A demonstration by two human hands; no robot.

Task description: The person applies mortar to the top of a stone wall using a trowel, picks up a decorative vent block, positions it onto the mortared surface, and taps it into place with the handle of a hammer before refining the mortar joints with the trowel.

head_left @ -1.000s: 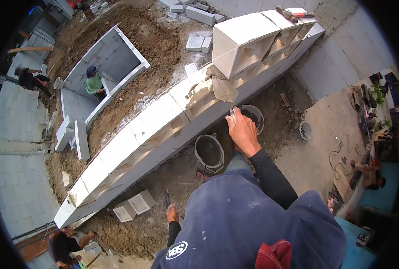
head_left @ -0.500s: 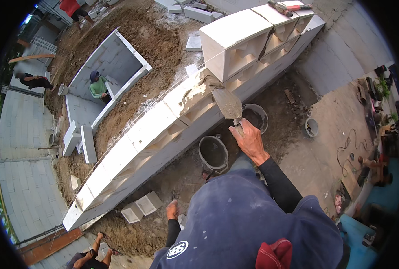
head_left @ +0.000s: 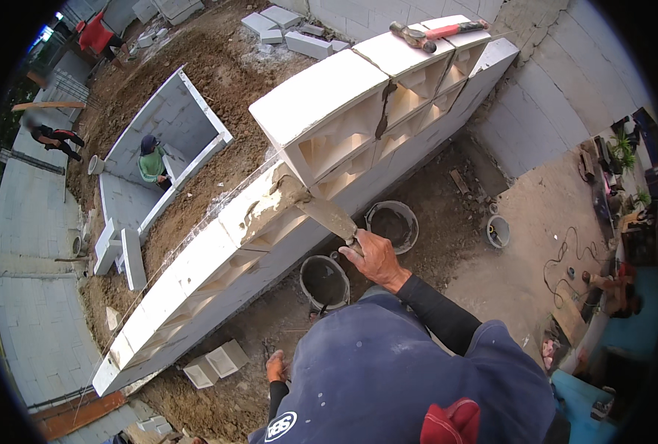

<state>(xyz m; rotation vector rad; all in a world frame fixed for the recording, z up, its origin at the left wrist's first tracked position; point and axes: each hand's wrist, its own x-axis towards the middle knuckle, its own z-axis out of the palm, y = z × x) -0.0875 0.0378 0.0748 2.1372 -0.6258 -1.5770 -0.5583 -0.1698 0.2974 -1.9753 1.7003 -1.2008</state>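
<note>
Grey mortar lies in an uneven patch on the lower row of pale blocks, just left of the raised white block. The person's right hand is clamped around the handle of a trowel, whose blade points left and away and appears to touch the patch's right side. The left hand hangs low, left of the dark blue shirt; whether it grips anything cannot be told.

To work the mortar well, the blade would best lie at a shallow angle and move in long, even strokes, drawing the thick lump beside the raised block toward the thinner left part. Pressing hard would probably scrape the top bare. Along the near edge, a lighter touch should stop mortar slipping off toward the near bucket.
</note>
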